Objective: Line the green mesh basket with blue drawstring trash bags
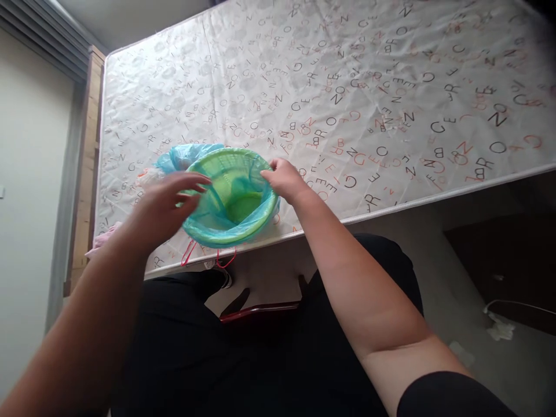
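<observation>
A green plastic basket (217, 169) sits near the front edge of the mattress, its mouth tilted toward me. Inside it and folded over its rim is a thin blue plastic bag (204, 230), with red drawstring loops hanging below. My right hand (283, 178) pinches the bag-covered rim on the right side. On the left, my left hand (174, 202) hovers at the rim with its fingers apart, slightly blurred; no object shows in it. Behind the basket lies more crumpled blue plastic (186, 155).
The letter-printed mattress (304, 75) spreads out ahead, with a wooden bed frame (89, 145) at its left. Pink cloth (104, 237) and a whitish plastic piece with orange (145, 175) lie left of the basket. A dark reddish piece of furniture (504, 260) stands at right.
</observation>
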Tool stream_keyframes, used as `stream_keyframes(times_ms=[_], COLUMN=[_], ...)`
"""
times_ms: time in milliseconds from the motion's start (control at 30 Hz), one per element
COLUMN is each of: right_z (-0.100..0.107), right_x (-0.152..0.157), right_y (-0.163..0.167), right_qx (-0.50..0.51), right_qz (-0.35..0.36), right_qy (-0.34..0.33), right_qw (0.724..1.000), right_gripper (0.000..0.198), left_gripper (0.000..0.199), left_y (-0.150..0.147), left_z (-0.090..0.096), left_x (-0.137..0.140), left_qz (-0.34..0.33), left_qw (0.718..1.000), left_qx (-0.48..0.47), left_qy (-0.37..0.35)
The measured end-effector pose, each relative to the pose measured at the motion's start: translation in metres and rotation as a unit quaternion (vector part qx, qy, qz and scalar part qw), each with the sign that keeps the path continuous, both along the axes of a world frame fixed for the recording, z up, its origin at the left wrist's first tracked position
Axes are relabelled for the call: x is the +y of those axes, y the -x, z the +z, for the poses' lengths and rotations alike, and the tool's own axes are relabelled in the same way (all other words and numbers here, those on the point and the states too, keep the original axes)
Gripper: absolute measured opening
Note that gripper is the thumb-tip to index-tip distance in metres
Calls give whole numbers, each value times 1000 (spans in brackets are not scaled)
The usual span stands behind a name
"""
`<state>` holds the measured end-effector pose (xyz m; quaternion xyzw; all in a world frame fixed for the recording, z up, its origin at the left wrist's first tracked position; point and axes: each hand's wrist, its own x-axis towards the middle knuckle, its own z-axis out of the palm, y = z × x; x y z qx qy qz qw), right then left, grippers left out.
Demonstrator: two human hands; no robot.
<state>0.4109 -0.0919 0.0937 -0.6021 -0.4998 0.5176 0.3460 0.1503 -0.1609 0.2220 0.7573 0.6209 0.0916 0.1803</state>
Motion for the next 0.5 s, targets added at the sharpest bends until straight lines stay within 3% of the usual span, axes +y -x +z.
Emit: stream_keyframes(times_ms=[67, 100, 167, 267, 333, 433, 500], right_z=[-5, -7, -8, -4, 3, 9, 9], right_x=[5, 7, 10, 11, 10, 11, 16], right_y=[-7, -11, -19, -28, -31, -33, -33], right_qx=[10, 10, -7, -58, -91, -141, -169], right_qz=[-23, -36, -63, -85, -86, -98, -117], right_qy=[-22, -31, -34, -17, -16, -68, -140], right_qw=[999, 999, 997, 995, 992, 983, 969], right_gripper=[21, 22, 24, 30, 37, 55, 64], left_gripper=[40, 41, 42, 36, 34, 65, 93], left_y=[23, 35, 64, 115, 146, 180, 192], left_z=[4, -1, -24, -71, -101, -129, -138], left_x=[-14, -19, -25, -20, -8, 20, 42], left_qz=[144, 206, 285, 317, 326, 357, 381], left_qw=[976, 956, 932, 934, 943, 932, 920], left_qx=[-51, -53, -59, -85, -36, 0, -8], left_qy=[-157, -200, -216, -142, -62, 64, 89])
